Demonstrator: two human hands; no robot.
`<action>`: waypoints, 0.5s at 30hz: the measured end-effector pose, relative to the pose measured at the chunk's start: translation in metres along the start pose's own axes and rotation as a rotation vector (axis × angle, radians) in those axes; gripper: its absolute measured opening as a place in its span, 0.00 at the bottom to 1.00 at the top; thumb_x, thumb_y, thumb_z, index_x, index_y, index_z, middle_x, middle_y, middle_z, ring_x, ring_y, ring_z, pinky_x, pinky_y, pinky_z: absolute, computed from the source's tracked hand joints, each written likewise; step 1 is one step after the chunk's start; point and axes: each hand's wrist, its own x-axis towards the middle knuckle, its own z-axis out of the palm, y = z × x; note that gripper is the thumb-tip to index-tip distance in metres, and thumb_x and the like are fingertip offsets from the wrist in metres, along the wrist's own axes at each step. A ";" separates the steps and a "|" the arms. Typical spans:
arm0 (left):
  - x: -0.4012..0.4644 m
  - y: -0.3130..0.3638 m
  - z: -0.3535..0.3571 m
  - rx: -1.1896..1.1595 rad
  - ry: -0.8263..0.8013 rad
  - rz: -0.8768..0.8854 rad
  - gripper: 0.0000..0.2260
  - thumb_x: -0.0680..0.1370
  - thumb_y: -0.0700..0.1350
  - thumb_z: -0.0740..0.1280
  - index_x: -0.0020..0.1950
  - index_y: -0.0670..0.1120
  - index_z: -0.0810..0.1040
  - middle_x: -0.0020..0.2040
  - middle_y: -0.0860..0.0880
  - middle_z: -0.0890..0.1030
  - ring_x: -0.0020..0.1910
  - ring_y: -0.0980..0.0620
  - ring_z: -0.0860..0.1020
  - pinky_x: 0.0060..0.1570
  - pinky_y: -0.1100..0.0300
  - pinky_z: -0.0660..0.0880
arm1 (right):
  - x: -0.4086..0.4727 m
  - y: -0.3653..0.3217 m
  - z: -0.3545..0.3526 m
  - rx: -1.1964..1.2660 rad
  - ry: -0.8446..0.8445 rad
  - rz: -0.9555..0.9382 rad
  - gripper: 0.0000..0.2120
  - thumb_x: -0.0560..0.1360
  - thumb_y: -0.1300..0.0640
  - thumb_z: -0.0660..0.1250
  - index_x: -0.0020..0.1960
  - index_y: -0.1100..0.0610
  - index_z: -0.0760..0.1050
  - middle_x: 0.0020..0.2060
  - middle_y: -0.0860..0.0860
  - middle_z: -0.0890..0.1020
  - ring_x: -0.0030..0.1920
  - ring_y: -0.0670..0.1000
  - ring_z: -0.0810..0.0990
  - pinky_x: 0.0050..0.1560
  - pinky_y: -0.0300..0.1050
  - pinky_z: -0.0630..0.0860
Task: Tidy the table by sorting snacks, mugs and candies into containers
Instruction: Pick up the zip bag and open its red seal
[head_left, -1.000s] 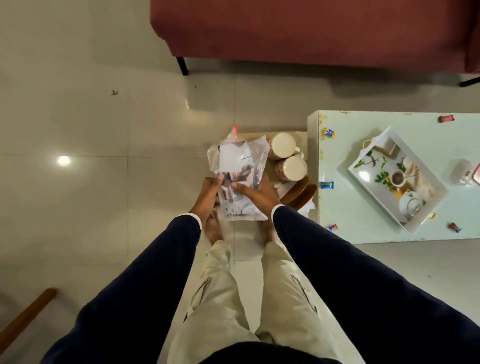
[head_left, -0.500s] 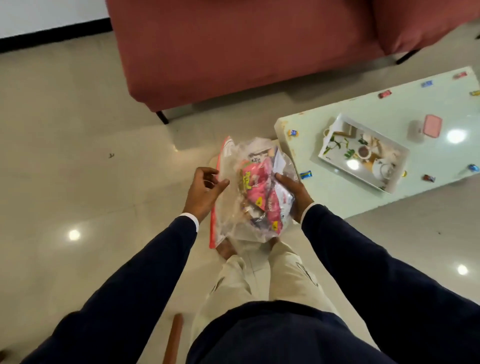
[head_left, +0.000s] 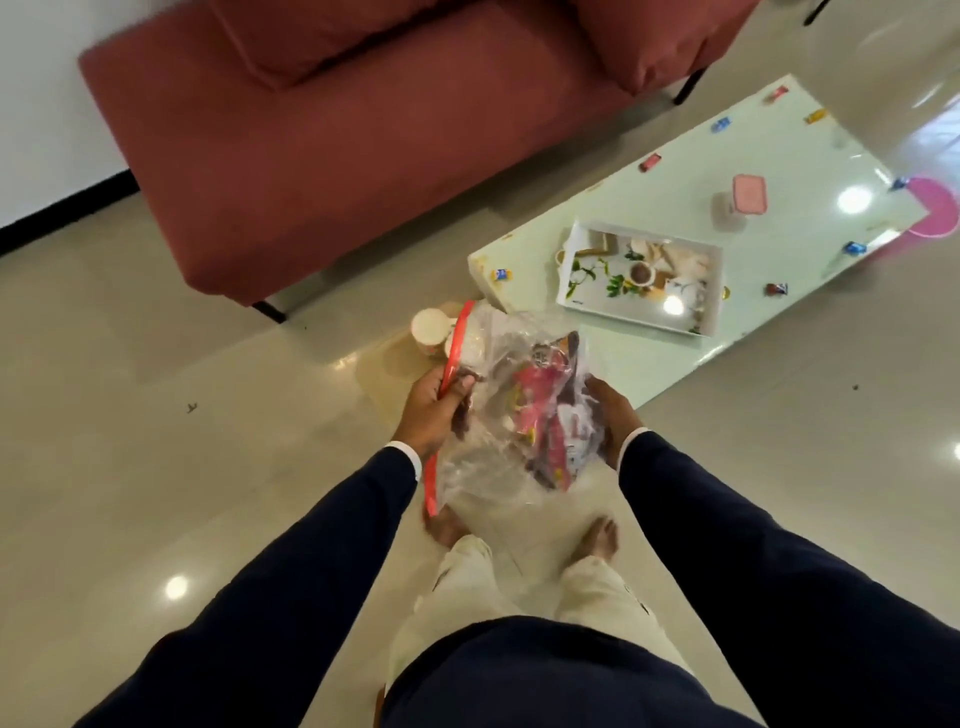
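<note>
Above the tiled floor, a clear zip bag (head_left: 511, 410) of snack packets held in both hands.
Left hand (head_left: 434, 410) pinches the red zip edge, which runs near-vertically in view; right hand (head_left: 610, 415) cups the opposite side. Pale green worktop (head_left: 675, 171) carries a white tray (head_left: 641, 280) and scattered candies beside a red sofa (head_left: 337, 140).

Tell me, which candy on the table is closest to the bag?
The blue and yellow candy at the table's near corner, left of the white tray. The other candies lie farther from the bag, toward the far end.
</note>
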 end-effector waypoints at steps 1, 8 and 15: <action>0.000 0.006 0.020 0.013 -0.021 0.021 0.06 0.84 0.39 0.63 0.50 0.47 0.78 0.29 0.49 0.75 0.23 0.52 0.73 0.25 0.59 0.73 | 0.000 -0.003 -0.018 -0.044 0.052 -0.005 0.31 0.77 0.41 0.67 0.72 0.59 0.71 0.69 0.58 0.76 0.66 0.60 0.76 0.73 0.58 0.68; 0.001 0.047 0.180 0.243 -0.200 0.196 0.07 0.83 0.40 0.64 0.52 0.47 0.82 0.27 0.54 0.76 0.25 0.56 0.72 0.27 0.62 0.72 | -0.022 -0.029 -0.154 -0.243 0.094 -0.036 0.12 0.80 0.47 0.65 0.57 0.55 0.74 0.58 0.57 0.78 0.49 0.53 0.78 0.57 0.51 0.73; 0.014 0.084 0.341 0.714 -0.353 0.352 0.05 0.81 0.47 0.68 0.49 0.54 0.83 0.34 0.51 0.81 0.29 0.51 0.76 0.41 0.50 0.78 | -0.089 -0.087 -0.314 -0.397 0.183 -0.304 0.25 0.79 0.56 0.69 0.73 0.57 0.66 0.67 0.59 0.76 0.62 0.57 0.78 0.57 0.48 0.73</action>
